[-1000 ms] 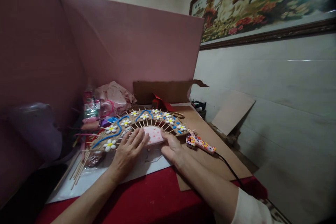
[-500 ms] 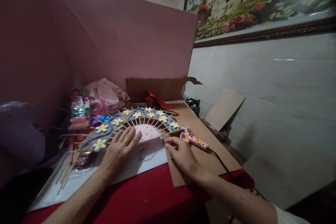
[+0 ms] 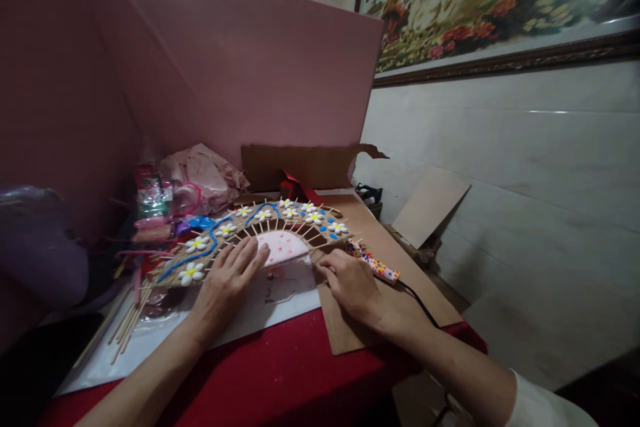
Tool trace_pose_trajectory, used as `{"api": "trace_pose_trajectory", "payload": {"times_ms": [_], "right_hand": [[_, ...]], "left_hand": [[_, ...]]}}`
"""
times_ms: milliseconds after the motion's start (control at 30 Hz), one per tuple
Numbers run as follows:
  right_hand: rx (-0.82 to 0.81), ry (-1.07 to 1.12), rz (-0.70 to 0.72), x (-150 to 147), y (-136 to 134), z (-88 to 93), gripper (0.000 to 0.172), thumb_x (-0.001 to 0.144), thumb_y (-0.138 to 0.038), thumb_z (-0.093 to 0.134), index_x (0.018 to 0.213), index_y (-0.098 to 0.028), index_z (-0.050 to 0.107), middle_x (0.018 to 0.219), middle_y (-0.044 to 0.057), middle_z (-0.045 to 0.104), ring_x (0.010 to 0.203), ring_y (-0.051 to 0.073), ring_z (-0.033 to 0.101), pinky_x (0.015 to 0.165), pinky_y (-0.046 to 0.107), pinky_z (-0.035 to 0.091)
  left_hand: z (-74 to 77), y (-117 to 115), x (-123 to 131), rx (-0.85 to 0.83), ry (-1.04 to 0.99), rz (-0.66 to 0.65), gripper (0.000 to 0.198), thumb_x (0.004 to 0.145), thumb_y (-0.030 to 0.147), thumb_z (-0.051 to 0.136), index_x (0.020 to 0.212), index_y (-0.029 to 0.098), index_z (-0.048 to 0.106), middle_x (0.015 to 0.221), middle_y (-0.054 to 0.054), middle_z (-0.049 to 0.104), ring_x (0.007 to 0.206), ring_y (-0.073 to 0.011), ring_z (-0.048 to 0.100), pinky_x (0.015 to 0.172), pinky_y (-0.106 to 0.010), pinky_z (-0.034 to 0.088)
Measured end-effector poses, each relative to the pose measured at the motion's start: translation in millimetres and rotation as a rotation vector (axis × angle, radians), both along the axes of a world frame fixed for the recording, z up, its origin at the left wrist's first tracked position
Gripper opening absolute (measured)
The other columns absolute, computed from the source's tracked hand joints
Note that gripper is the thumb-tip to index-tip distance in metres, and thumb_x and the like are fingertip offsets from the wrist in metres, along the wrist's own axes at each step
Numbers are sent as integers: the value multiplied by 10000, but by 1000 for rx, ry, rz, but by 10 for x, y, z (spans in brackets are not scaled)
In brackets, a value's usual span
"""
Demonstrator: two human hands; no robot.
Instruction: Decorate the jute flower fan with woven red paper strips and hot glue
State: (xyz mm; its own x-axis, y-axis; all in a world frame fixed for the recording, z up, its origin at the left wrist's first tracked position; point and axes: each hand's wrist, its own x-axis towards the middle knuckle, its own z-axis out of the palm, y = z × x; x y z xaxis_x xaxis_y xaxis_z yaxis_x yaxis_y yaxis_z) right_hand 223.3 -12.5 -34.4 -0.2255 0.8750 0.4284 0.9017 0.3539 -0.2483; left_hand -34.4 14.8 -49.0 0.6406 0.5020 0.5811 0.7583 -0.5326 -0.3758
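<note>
A hand-made fan (image 3: 265,215) lies on the table, its burlap band set with white-and-yellow clay flowers and blue wavy lines. Thin wooden sticks radiate from its pink-spotted white half-round centre (image 3: 283,247). My left hand (image 3: 234,275) rests flat across the fan's lower left, fingertips by the centre piece. At the lower right corner of the fan is my right hand (image 3: 353,281), fingers curled and thumb drawn in; whatever they pinch is hidden. Just behind it lies a flower-patterned tool (image 3: 384,269) with a black cord, partly covered by the hand.
Loose wooden sticks (image 3: 127,323) lie at the left on white paper (image 3: 295,300). Plastic packets (image 3: 153,223) and crumpled pink cloth (image 3: 205,172) are piled behind. A brown board (image 3: 425,300) covers the table's right side, over red cloth (image 3: 260,373). Cardboard (image 3: 295,167) stands at the back.
My right hand has shifted slightly and turned, its fingers more curled, covering more of the patterned tool. My left hand stays on the fan. The view has tilted a little.
</note>
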Motion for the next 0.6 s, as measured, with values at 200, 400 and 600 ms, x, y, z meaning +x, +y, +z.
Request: {"api": "trace_pose_trajectory", "payload": {"times_ms": [200,400,600], "right_hand": [[21,-52,-105,282,-116,57,157,853,-159,504,804,-190,650,869,51,669,828,196,610,680,279,382],[30,-177,-329,716,-96,64,252,843,-326,552,982,-129,624,960,144,636,927,306,559,785,389,396],[-53,-137,-222,887,-17,-69,322,851,-343,543,1102,-148,596,995,126,643,934,271,580,806,368,426]], "left_hand": [[4,3,0,12,16,-29,414,859,65,421,1260,110,515,1280,-201,541,1188,-340,484,956,-517,373],[-2,-3,9,-9,-6,-17,389,853,74,438,1226,116,540,1266,-199,546,1179,-334,486,945,-492,390],[7,6,-23,-16,-34,-25,384,837,83,453,1206,141,543,1241,-190,554,1149,-327,499,922,-479,412]]}}
